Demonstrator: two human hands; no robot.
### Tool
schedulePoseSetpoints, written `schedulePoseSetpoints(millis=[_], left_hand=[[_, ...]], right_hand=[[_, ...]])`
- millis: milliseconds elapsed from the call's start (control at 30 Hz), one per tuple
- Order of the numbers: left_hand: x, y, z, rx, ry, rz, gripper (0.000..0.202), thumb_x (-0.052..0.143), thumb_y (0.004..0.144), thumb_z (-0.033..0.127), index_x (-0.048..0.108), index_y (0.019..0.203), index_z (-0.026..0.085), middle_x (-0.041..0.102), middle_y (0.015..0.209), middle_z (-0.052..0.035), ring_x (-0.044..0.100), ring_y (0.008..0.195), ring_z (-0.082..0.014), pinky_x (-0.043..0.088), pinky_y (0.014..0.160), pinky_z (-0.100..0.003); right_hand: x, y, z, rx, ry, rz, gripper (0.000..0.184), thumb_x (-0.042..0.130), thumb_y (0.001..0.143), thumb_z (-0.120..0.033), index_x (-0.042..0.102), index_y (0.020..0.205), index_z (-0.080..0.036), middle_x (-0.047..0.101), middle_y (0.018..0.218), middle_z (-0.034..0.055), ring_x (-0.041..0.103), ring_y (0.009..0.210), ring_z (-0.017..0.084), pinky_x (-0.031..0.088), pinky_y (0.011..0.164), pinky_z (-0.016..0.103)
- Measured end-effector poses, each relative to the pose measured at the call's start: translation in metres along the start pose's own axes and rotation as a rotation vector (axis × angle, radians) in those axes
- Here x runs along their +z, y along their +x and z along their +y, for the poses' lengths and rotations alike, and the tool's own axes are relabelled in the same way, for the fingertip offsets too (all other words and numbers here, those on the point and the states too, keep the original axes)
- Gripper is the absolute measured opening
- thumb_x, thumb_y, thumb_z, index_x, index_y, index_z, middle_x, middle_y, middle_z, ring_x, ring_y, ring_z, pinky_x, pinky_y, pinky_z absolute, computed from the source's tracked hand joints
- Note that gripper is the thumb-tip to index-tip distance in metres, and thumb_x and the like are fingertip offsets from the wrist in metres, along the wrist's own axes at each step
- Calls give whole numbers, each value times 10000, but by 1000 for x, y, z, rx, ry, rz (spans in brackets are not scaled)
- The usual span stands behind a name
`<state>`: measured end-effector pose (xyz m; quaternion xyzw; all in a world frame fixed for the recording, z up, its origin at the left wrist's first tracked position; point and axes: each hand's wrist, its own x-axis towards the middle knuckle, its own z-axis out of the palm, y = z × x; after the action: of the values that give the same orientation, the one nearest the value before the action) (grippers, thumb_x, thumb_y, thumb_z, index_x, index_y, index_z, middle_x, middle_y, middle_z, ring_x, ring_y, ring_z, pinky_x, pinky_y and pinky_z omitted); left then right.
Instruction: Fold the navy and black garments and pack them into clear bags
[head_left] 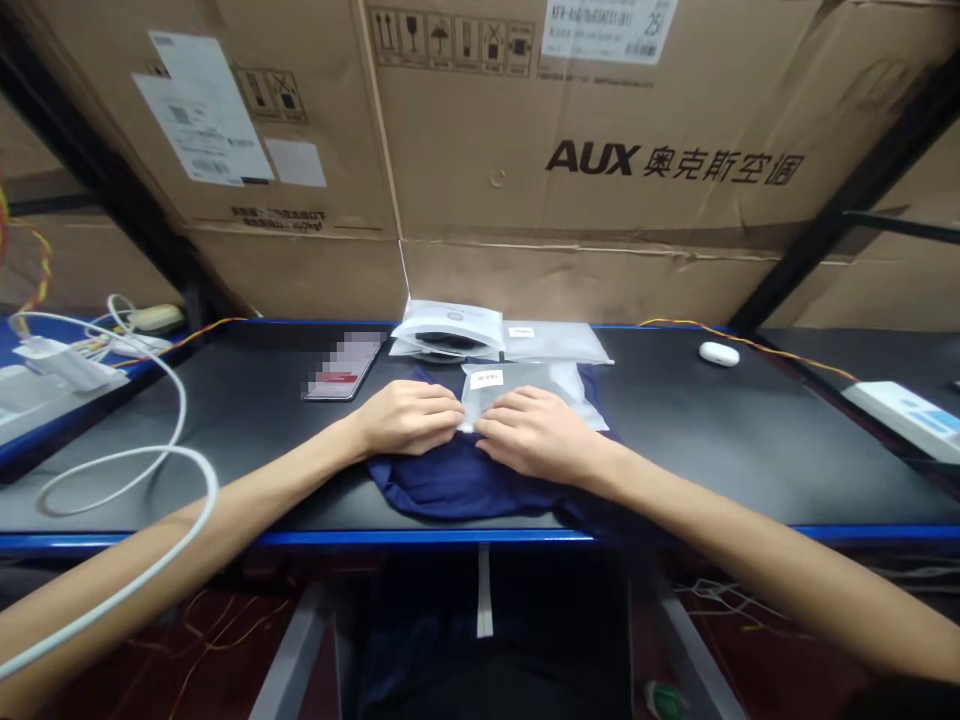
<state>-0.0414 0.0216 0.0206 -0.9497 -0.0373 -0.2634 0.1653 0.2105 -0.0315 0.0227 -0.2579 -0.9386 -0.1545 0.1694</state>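
Note:
A frosted plastic zip bag (559, 380) with a small white label lies on dark blue cloth (450, 485) in the middle of the table. My left hand (411, 416) is closed, its fingertips pinching the bag's near left corner. Right beside it, my right hand (534, 432) has its fingers curled over the near edge of the same bag, closed on it. The fingertips are partly hidden, so the exact grip is hard to see. Behind lie a second frosted bag (559, 343) and a bulging, partly open one (450, 325) with something dark inside.
On the black table (712, 450) a phone (345, 368) lies to the left and a white earphone case (718, 354) to the right. A white cable (202, 500) loops over my left forearm. Power strips (911, 415) sit at the sides; large cardboard boxes (465, 210) stand behind.

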Motion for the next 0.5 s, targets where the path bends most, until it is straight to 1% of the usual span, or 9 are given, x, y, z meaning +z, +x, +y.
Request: schedulePoseSetpoints(millis=[100, 267, 367, 500], left_hand=[[1, 0, 1, -9, 3, -12, 117, 569, 942, 147, 678, 925, 187, 776, 951, -45, 732, 879, -189, 591, 772, -283], [2, -1, 0, -11, 35, -84, 178, 525, 960, 162, 686, 891, 194, 774, 962, -45, 728, 887, -172, 581, 756, -271], [0, -1, -2, -12, 58, -121, 184, 516, 960, 161, 683, 890, 193, 773, 988, -49, 725, 900, -171, 576, 756, -271], [-5, -1, -6, -29, 72, -111, 178, 515, 951, 158, 673, 877, 194, 768, 988, -45, 722, 903, -171, 571, 747, -272]], right_hand=[[8, 10, -5, -37, -126, -31, 342, 411, 1063, -274, 701, 901, -194, 738, 802, 63, 639, 811, 226, 466, 744, 380], [12, 14, -10, -79, -187, -33, 263, 468, 995, -112, 694, 879, -183, 715, 775, 59, 588, 759, 216, 415, 662, 362], [9, 9, -8, -93, -245, -27, 256, 475, 986, -108, 688, 866, -187, 699, 762, 58, 567, 769, 224, 391, 612, 362], [0, -11, 0, -38, -298, -19, 258, 483, 1004, -149, 680, 844, -194, 686, 776, 50, 551, 770, 208, 368, 604, 347]])
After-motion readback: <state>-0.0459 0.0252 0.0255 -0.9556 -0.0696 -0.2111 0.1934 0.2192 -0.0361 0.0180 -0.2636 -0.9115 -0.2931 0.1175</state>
